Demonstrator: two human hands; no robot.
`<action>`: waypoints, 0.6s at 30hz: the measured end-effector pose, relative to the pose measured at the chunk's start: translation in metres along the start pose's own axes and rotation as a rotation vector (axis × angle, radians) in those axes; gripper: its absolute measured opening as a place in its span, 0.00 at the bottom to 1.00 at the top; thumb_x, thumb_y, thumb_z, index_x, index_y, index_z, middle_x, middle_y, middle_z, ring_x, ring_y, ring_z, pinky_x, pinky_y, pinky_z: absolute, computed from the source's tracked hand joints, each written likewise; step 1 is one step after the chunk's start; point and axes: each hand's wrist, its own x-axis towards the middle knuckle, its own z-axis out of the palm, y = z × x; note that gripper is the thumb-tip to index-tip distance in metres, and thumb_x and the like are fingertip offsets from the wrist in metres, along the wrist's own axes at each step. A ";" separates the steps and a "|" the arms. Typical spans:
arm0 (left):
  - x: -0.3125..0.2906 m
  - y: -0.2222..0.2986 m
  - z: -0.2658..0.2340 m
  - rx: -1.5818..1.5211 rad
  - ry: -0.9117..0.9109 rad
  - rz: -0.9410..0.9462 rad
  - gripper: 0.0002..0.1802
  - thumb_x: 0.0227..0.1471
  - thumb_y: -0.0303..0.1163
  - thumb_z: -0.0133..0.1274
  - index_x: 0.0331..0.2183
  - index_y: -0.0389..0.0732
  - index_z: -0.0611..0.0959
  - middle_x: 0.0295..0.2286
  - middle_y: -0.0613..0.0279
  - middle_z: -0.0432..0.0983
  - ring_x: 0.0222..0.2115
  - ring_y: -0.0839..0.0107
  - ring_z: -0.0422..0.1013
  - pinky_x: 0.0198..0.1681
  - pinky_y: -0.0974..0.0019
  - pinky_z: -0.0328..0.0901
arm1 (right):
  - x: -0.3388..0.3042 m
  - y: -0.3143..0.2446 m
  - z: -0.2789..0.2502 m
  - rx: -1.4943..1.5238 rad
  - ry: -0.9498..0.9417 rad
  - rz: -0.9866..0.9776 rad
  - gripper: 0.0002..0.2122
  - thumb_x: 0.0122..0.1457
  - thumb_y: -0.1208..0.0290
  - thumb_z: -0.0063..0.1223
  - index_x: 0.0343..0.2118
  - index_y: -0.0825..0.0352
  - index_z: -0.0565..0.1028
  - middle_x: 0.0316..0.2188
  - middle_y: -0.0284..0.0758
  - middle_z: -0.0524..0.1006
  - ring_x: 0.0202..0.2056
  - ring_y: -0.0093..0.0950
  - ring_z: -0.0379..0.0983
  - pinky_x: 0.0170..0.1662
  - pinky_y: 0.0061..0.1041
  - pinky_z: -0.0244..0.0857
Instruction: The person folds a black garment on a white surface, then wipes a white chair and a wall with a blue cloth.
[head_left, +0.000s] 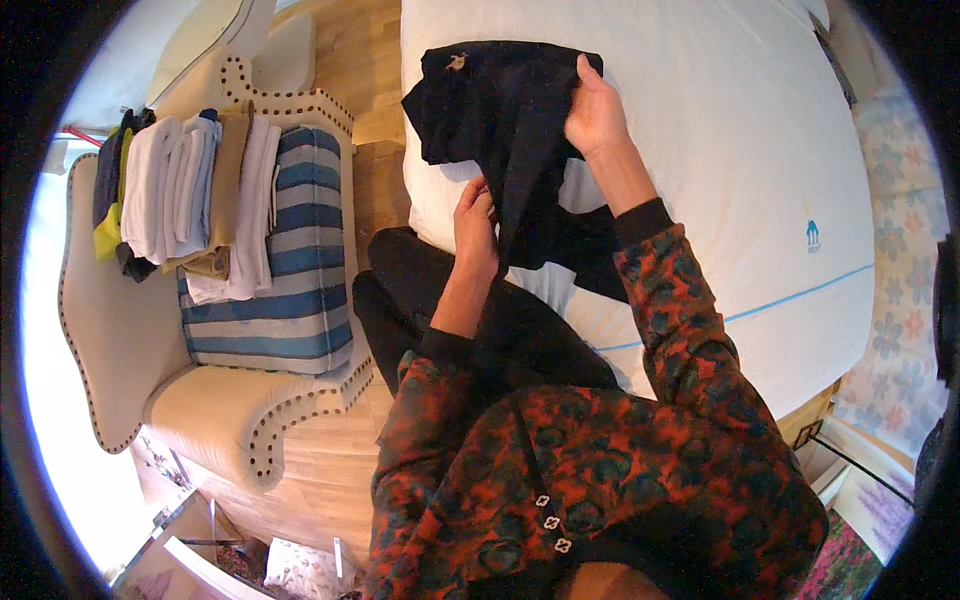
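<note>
A black garment [500,110] with a small gold emblem near its far left corner is partly folded over the bed. Its lower part hangs toward me in loose folds; whether it is a shirt or trousers I cannot make out. My left hand [474,225] pinches the near left edge, fingers curled into the cloth. Farther out, my right hand [598,112] grips the right edge, its thumb on top and the other fingers hidden under the fabric. Both forearms are in dark patterned sleeves.
The bed [740,160] has a white cover with a blue stripe. To the left stands a cream studded armchair [200,410] with a striped cushion [310,250]. A row of folded clothes [190,190] sits on it. Wooden floor [330,440] shows between chair and bed.
</note>
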 end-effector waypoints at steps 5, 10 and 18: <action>-0.029 0.008 0.017 0.324 0.149 -0.012 0.26 0.64 0.48 0.46 0.51 0.36 0.76 0.42 0.63 0.75 0.42 0.71 0.68 0.49 0.66 0.62 | -0.024 0.028 -0.032 -0.487 0.021 0.048 0.18 0.61 0.62 0.61 0.48 0.70 0.76 0.46 0.36 0.79 0.46 0.30 0.75 0.52 0.32 0.69; -0.031 0.014 0.029 0.286 -0.122 0.190 0.23 0.53 0.21 0.59 0.51 0.32 0.74 0.41 0.58 0.78 0.41 0.72 0.74 0.45 0.66 0.70 | -0.106 0.026 -0.029 -0.920 0.007 0.082 0.12 0.57 0.69 0.65 0.40 0.69 0.79 0.37 0.31 0.80 0.38 0.23 0.74 0.45 0.25 0.69; 0.015 0.041 0.012 0.209 0.079 0.323 0.24 0.60 0.31 0.56 0.55 0.32 0.73 0.43 0.58 0.77 0.40 0.70 0.73 0.48 0.67 0.69 | 0.006 -0.007 -0.012 -0.897 0.027 -0.427 0.12 0.57 0.69 0.65 0.37 0.73 0.80 0.36 0.32 0.81 0.36 0.22 0.73 0.43 0.24 0.67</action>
